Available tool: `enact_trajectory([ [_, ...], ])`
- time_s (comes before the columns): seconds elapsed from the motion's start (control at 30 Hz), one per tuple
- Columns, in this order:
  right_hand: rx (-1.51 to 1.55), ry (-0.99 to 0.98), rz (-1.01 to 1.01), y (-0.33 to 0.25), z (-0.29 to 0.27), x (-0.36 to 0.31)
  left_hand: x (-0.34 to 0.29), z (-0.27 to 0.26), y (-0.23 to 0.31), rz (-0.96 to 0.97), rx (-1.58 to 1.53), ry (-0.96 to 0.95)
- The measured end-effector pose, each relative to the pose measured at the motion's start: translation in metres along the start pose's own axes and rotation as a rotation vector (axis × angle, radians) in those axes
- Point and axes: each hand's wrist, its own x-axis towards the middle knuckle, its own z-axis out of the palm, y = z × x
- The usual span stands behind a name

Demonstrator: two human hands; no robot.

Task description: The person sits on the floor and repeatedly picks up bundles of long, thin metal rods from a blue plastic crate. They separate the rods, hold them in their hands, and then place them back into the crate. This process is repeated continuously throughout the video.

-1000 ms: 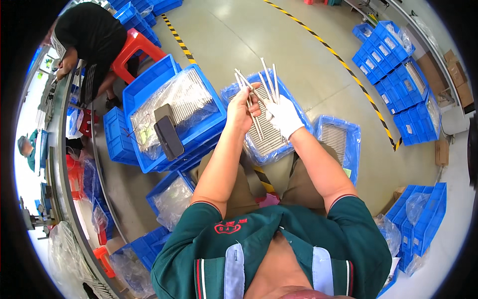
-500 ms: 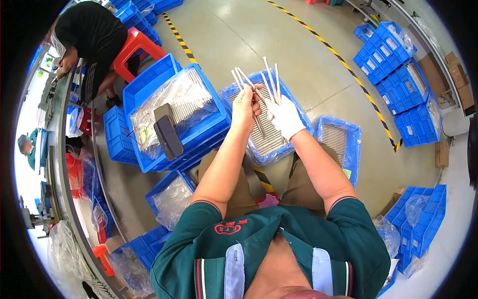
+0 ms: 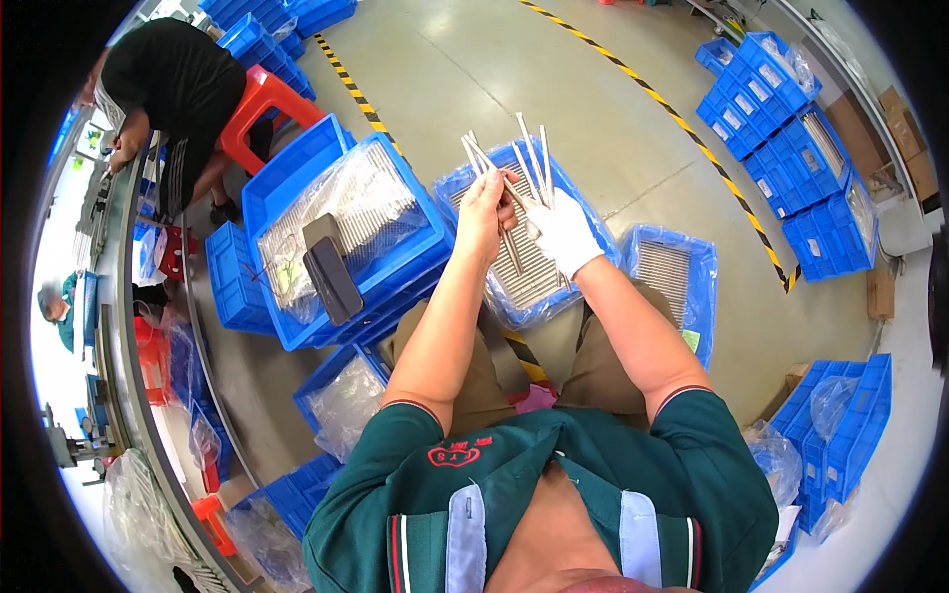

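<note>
Above a blue crate full of thin metal rods, both my hands are closed on rods of the same kind. My bare left hand grips a few metal rods that stick up past the fingers, with an end pointing down below. My right hand, in a white glove, holds several metal rods fanned upward. The hands nearly meet, and a rod crosses between them. Rows of rods lie side by side in the crate underneath. Fingertips are partly hidden behind the rods.
A smaller crate of rods stands at the right. On my left, stacked blue crates carry plastic-covered rods and a dark phone-like object. A person bends over a bench beside a red stool. More blue crates line the right wall.
The view has shifted slightly. Both hands keep their grip on the rods, and the fanned rods in the right hand have tilted a little to the left.
</note>
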Motion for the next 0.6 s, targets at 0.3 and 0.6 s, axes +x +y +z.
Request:
enact_trajectory([
  [0.3, -0.158, 0.113, -0.171, 0.022, -0.009, 0.019, -0.009, 0.009, -0.001, -0.131, 0.089, -0.045],
  [0.6, 0.225, -0.106, 0.136, 0.008, -0.017, 0.002, -0.015, 0.019, -0.007, -0.108, 0.145, 0.016],
])
